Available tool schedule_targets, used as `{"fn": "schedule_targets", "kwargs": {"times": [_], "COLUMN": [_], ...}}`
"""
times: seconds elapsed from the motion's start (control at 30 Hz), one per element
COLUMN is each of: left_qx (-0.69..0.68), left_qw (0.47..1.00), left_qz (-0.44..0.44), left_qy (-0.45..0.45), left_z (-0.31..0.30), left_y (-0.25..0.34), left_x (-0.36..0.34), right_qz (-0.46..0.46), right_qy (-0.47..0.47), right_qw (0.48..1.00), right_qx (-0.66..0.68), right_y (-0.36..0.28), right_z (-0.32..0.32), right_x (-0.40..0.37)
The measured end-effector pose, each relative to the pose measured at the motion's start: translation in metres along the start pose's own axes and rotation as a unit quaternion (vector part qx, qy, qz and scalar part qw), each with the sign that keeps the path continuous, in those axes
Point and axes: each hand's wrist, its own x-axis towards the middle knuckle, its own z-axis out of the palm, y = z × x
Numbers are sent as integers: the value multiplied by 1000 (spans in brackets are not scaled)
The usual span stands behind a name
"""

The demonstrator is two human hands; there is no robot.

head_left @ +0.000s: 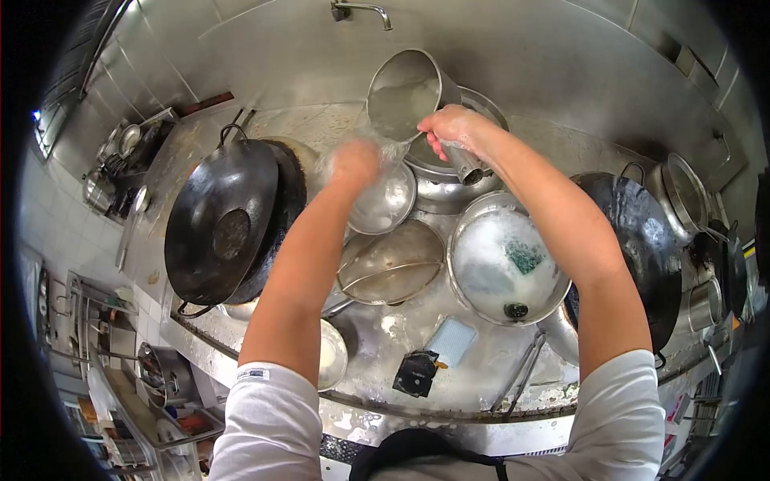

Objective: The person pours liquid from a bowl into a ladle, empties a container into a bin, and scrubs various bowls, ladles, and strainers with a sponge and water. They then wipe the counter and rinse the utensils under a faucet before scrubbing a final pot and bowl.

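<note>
My right hand (454, 128) is closed around the hollow tubular handle of a deep metal pot (439, 72). The pot is tilted, its mouth facing left, and cloudy liquid shows inside. My left hand (357, 163) is smeared by motion, so its fingers cannot be made out. Around it is a clear, splashy blur, just above a round shiny metal bowl (383, 204). Below that bowl lies a round metal strainer (393, 264) with a curved bar across it. A basin (453, 276) of soapy water holds a green scouring pad (524, 255) and a dark round object.
A black wok (212, 200) leans at left, and another dark wok (630, 240) is at right. Near the front edge lie a blue sponge (452, 341), a black packet-like piece (415, 374) and metal tongs (520, 374). A faucet (365, 8) projects from the back wall.
</note>
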Motion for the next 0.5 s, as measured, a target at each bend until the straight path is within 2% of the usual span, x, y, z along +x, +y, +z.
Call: {"fn": "schedule_targets", "kwargs": {"times": [0.1, 0.2, 0.3, 0.4, 0.5], "left_qx": [26, -12, -60, -83, 11], "left_qw": [997, 993, 984, 985, 998], "left_qz": [12, -54, -146, -147, -57], "left_qy": [-70, -109, -79, -37, 9], "left_z": [4, -15, -15, -2, 3], "left_y": [-12, -21, -34, -31, -6], "left_x": [5, -5, -11, -18, -29], "right_qz": [-18, -26, -41, -60, -59], "right_qy": [3, 31, 61, 66, 76], "right_qw": [1000, 998, 996, 996, 995], "right_qx": [-1, -38, -51, -24, -28], "right_y": [3, 2, 2, 4, 2], "right_z": [2, -1, -2, 4, 17], "right_x": [2, -5, -8, -7, -11]}}
